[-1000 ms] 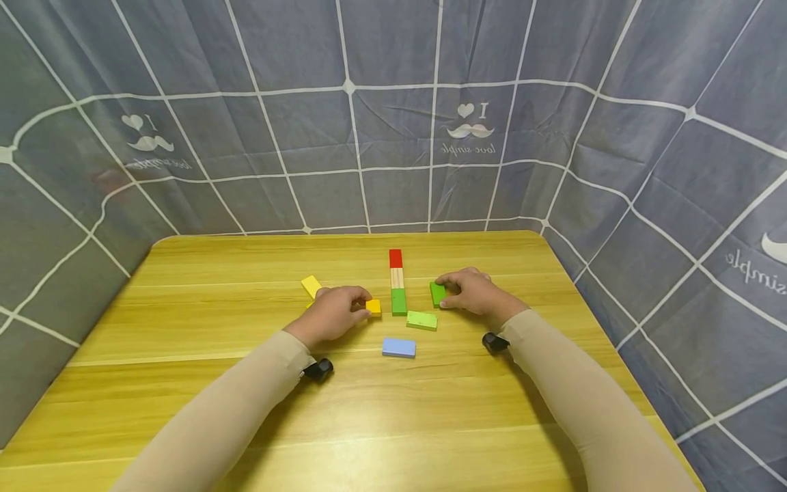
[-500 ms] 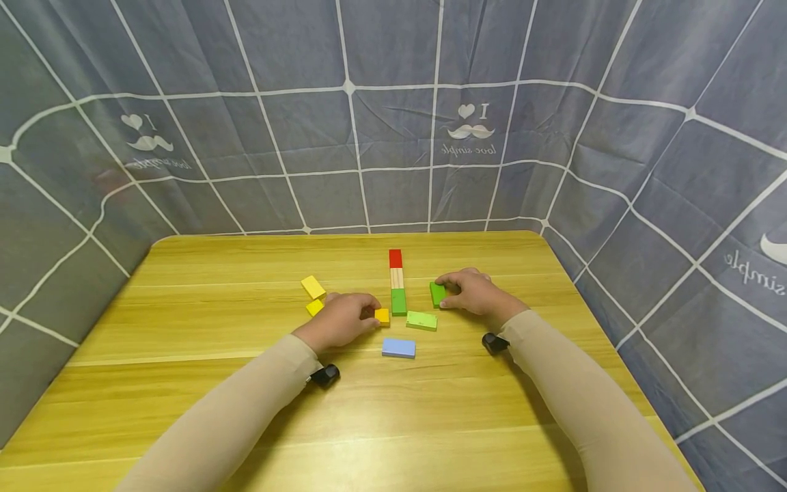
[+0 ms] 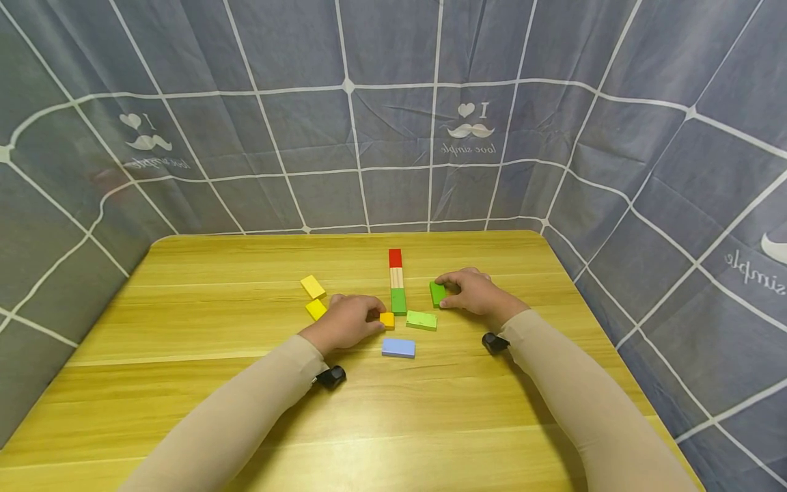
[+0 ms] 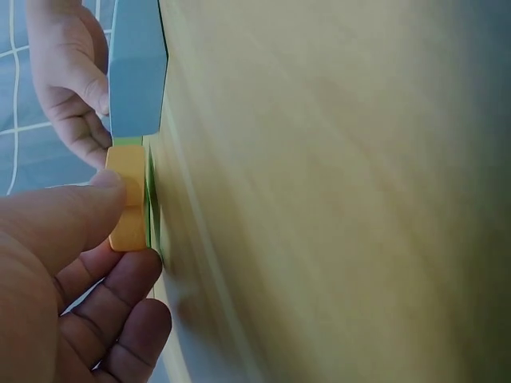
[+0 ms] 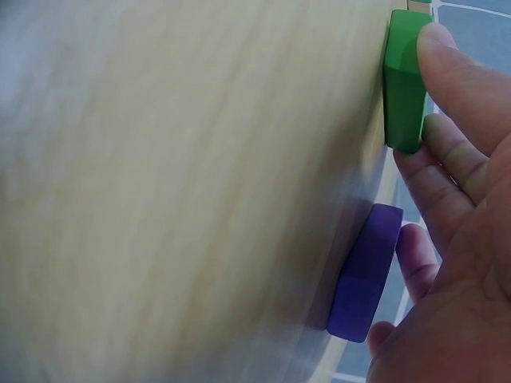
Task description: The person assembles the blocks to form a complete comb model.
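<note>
Left hand (image 3: 347,322) low, curled; pinching — block (image 3: 387,321) (orange)

Every word I can read from here is on the grey-blue curtain (image 3: 396,130), in white and back to front. Taking the head view as a dial, the clearest print (image 3: 470,130) sits at one o'clock: a capital “I” beside a heart (image 3: 466,110), a moustache below, then “love simple”. At ten o'clock a second print (image 3: 149,143) repeats it all, though its “love simple” is blurry. At three o'clock a third print (image 3: 776,247) runs off the edge, “simple” legible under part of its moustache.
</note>
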A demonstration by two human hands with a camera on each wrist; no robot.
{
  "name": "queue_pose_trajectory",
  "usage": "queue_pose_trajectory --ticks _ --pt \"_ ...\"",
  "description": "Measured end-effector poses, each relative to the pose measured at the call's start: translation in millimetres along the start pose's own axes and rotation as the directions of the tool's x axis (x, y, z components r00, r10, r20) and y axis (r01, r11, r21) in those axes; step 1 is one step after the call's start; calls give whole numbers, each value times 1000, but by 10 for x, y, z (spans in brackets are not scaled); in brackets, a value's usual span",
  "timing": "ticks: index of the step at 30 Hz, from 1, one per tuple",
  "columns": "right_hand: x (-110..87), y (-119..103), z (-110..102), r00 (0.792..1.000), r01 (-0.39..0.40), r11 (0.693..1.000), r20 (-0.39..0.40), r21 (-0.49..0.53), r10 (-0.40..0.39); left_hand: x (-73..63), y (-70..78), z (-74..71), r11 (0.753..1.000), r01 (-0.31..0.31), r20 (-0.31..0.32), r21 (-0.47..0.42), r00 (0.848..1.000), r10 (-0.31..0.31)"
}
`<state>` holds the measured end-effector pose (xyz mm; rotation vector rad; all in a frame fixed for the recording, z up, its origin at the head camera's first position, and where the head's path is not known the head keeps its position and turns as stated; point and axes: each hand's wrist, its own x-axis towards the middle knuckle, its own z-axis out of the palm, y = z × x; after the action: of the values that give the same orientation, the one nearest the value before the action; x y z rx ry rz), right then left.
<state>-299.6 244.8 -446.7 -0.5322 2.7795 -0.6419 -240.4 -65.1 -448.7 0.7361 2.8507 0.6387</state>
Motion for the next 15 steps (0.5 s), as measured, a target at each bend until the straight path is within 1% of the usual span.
queue_pose_trajectory --ticks 15 --pt "9 17 13 1000 6 1000 -4 -2 -6 28 54 54 1000 11 3 -22 1000 -11"
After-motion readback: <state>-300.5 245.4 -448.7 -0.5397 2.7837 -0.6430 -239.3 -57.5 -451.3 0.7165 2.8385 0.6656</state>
